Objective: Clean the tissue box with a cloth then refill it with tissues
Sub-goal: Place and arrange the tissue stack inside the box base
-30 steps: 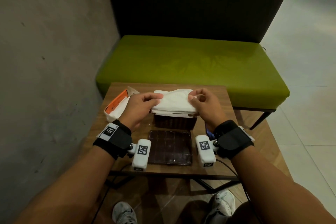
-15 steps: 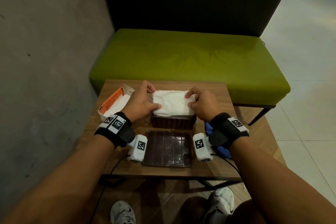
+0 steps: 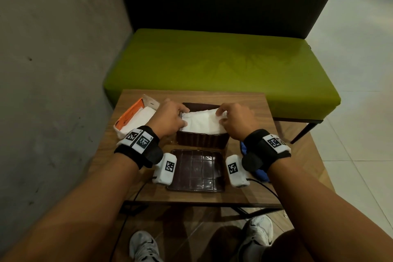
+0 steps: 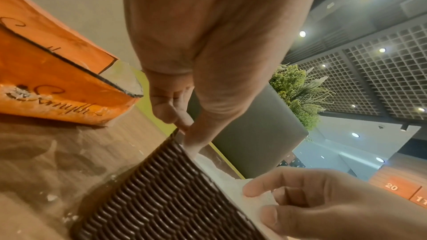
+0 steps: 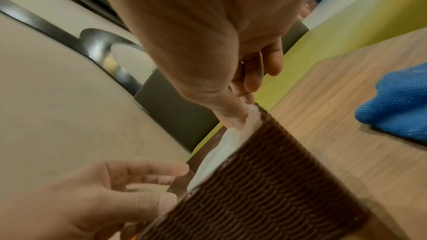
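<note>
A dark brown woven tissue box (image 3: 202, 141) stands open in the middle of the small wooden table (image 3: 251, 189). A white tissue stack (image 3: 202, 122) lies in its top, a little above the rim. My left hand (image 3: 181, 116) holds the stack's left end at the box's corner, thumb and fingers (image 4: 182, 129) meeting there. My right hand (image 3: 221, 116) pinches the right end (image 5: 248, 116) against the rim. The box's dark lid (image 3: 196, 169) lies flat in front of it. A blue cloth (image 3: 258, 173) sits under my right wrist, clearer in the right wrist view as the cloth (image 5: 397, 109).
An opened orange tissue pack (image 3: 136, 119) with white tissues lies at the table's far left, close to my left hand. A green bench (image 3: 223, 70) runs behind the table and a grey wall (image 3: 53, 70) stands on the left. My shoes (image 3: 144, 247) are below the table's front edge.
Both hands have come down with the tissue stack, which hung above the box before and now sits inside its top. The hands stay at its two ends.
</note>
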Demonstrator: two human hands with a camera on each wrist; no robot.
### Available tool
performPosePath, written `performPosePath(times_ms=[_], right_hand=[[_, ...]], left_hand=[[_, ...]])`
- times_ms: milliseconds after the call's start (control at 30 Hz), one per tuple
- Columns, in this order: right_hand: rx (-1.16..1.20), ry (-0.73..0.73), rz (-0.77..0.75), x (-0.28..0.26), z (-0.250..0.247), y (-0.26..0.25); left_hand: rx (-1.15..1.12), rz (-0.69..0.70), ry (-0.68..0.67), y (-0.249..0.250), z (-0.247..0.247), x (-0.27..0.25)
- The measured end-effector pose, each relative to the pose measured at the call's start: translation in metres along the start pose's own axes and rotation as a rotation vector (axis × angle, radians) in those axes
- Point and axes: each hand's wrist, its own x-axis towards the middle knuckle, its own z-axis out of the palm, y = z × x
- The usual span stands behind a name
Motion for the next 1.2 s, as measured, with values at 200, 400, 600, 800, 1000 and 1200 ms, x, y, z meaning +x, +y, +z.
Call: performPosePath(times_ms=[200,400,600,800,1000,1200], right_hand=[[-0.178,-0.017,-0.079,-0.004,0.01,-0.001],[-0.219,0.065,-0.127,-0.013,0.009,-0.001],[-0.265,-0.068,-0.042,-0.012,0.001,0.001],[-0.239,-0.286,0.021,-0.001,-0.01,0.005],[-0.293,-0.354,0.021,0.009,-0.004,0.004],[-0.205,-0.243,-0.044,0.006,-0.021,0.0]], left_hand=[[0.113,-0.012,-0.026,0.002,0.006,-0.005],[0.075,0.064,0.056,0.004,0.012,-0.008],[0.251,0.015,-0.069,0.002,0.015,0.0],[0.356,-0.058,-0.164,0.001,0.009,0.012],[0.392,-0.073,-0.209,0.009,0.006,0.012],[-0.007,-0.012,-0.115,0.006,-0.023,-0.013]])
